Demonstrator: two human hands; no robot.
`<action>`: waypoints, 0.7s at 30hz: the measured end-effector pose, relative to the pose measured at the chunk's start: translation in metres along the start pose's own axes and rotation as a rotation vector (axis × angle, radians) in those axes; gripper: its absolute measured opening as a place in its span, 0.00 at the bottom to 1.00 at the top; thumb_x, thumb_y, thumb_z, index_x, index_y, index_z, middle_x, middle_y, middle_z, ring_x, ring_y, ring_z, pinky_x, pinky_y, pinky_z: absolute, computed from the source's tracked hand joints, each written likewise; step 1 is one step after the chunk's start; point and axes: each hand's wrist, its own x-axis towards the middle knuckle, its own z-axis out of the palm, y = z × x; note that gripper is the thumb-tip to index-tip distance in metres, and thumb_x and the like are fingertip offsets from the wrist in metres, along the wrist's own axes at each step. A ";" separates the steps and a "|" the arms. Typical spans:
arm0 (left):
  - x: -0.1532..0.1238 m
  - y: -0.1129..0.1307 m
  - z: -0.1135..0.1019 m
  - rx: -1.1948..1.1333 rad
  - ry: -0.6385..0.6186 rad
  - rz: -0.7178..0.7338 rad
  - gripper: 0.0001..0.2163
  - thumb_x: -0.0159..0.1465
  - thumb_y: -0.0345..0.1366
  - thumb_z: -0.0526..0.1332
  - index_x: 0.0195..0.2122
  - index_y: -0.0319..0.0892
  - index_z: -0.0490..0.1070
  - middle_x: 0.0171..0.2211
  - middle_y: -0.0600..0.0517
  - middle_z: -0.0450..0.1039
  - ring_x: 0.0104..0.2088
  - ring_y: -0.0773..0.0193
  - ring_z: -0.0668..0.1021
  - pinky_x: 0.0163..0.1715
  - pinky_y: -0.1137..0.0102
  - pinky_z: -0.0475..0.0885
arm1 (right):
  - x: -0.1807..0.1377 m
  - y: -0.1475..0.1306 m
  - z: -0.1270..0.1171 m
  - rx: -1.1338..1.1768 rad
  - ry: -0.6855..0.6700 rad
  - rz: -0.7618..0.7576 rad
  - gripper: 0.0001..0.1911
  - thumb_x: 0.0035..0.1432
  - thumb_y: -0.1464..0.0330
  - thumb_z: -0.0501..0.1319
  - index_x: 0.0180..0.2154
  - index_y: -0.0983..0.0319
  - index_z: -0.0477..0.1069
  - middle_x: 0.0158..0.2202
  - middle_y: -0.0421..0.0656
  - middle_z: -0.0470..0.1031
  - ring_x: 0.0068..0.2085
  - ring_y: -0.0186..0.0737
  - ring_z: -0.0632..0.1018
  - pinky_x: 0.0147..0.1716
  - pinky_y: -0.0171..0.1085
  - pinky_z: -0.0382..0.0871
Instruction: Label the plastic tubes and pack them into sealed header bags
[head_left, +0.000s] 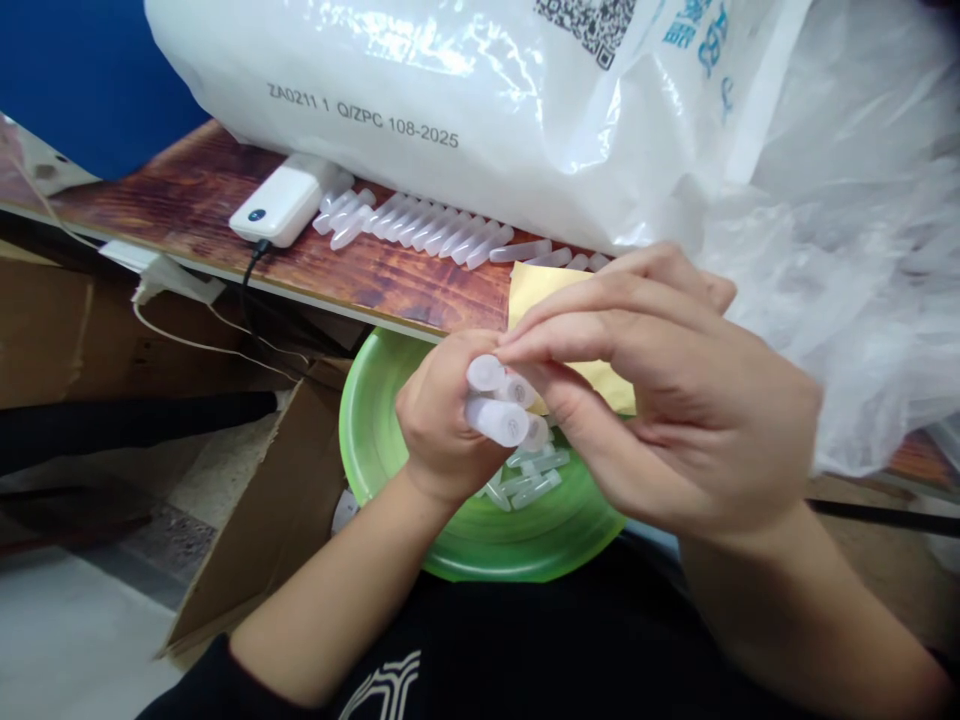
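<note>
My left hand is closed around a bunch of small translucent white plastic tubes, their round ends pointing toward me. My right hand meets it from the right, with thumb and index finger pinched together at the top edge of the bunch. What sits between those fingertips is too hidden to make out. Beneath both hands is a green basin, where several loose tubes lie in a heap. A sheet of yellow paper shows behind my right hand, partly covered by it.
Along the wooden table runs a row of similar tubes, beside a white power bank with a black cable. A large white plastic bag lies behind them. Clear plastic bags are at right, an open cardboard box lower left.
</note>
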 end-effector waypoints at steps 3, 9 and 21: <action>0.001 0.002 -0.001 0.020 -0.036 -0.002 0.06 0.64 0.39 0.60 0.31 0.46 0.71 0.33 0.53 0.77 0.34 0.64 0.79 0.35 0.68 0.73 | 0.003 -0.001 -0.002 -0.002 -0.069 0.007 0.09 0.58 0.74 0.61 0.39 0.55 0.75 0.40 0.37 0.78 0.41 0.40 0.75 0.45 0.48 0.66; 0.002 0.008 -0.001 0.071 0.018 0.040 0.02 0.64 0.37 0.61 0.37 0.48 0.71 0.35 0.55 0.77 0.35 0.66 0.79 0.36 0.70 0.73 | 0.003 -0.006 -0.004 -0.124 -0.120 -0.004 0.06 0.60 0.70 0.60 0.36 0.57 0.75 0.41 0.37 0.77 0.42 0.42 0.71 0.45 0.49 0.64; 0.002 0.002 0.000 -0.031 -0.001 0.039 0.06 0.65 0.41 0.59 0.35 0.45 0.71 0.32 0.54 0.77 0.34 0.64 0.79 0.34 0.69 0.73 | -0.001 -0.010 -0.002 -0.245 -0.072 0.020 0.08 0.61 0.70 0.59 0.31 0.55 0.74 0.39 0.36 0.76 0.42 0.42 0.72 0.40 0.42 0.64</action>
